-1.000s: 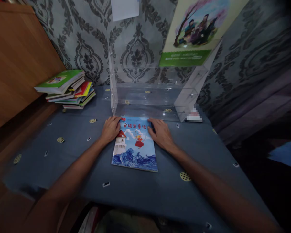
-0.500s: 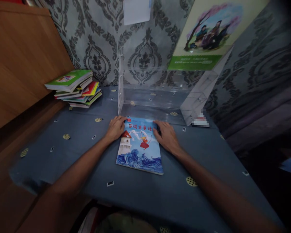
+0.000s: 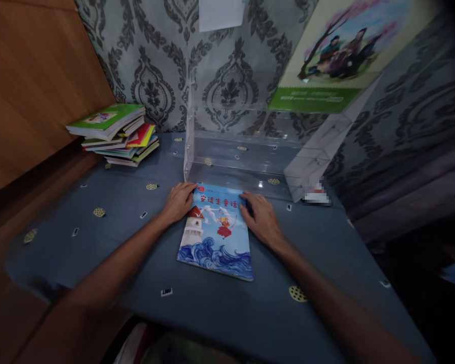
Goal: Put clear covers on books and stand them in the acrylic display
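A picture book [image 3: 220, 232] with a light blue cover, red Chinese characters, a white tower and dark blue waves lies flat on the cloth. My left hand [image 3: 179, 202] rests at its upper left edge, fingers stretched forward, the tips at the book's side. Across from it, my right hand [image 3: 261, 215] lies along the upper right edge, with thumb and index finger apart and touching or nearly touching the cover. Both hands are open. Just beyond the book stands a clear acrylic display rack [image 3: 189, 136] with stepped shelves.
A stack of several books [image 3: 114, 134] sits at the back left by a wooden cabinet [image 3: 41, 91]. A green and cream printed panel [image 3: 329, 65] rises over the rack's right side. A blurred-out small item [image 3: 317, 194] is beside the rack. Dark blue-grey patterned cloth [image 3: 129, 253] covers the table.
The view has shifted slightly. Both hands and the book keep their places relative to each other.
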Demonstrator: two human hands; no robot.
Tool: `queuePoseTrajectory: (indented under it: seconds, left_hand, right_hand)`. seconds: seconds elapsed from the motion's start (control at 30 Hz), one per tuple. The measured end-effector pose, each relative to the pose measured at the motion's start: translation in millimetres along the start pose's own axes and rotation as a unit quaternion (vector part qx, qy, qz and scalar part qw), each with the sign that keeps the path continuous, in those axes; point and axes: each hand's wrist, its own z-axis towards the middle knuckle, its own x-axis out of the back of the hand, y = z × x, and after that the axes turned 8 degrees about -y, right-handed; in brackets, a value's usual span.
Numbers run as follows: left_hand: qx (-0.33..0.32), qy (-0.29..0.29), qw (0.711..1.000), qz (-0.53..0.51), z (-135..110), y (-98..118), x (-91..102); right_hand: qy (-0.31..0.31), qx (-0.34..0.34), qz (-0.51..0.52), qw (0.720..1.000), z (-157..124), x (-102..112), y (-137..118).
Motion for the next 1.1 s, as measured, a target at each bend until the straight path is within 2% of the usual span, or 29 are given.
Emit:
queuePoseTrajectory:
  seconds: [0.3, 0.53, 0.8, 1.1]
  left_hand:
    - [-0.001, -0.010, 1.000, 0.008, -2.9, 2.9, 1.3]
    - [-0.018, 0.000, 1.000, 0.012, -4.2, -0.5, 0.1]
    - [-0.020, -0.013, 1.000, 0.015, -5.6, 1.0, 3.7]
    - [-0.013, -0.016, 1.000, 0.015, -5.5, 2.7, 4.0]
  right_hand:
    - [0.012, 0.002, -0.004, 1.000, -1.2, -2.3, -0.5]
    - [0.001, -0.001, 0.007, 1.000, -1.8, 1.7, -4.8]
    - [-0.014, -0.011, 0.016, 1.000, -2.4, 4.4, -6.0]
    - [-0.006, -0.003, 0.021, 1.000, -3.0, 1.7, -2.8]
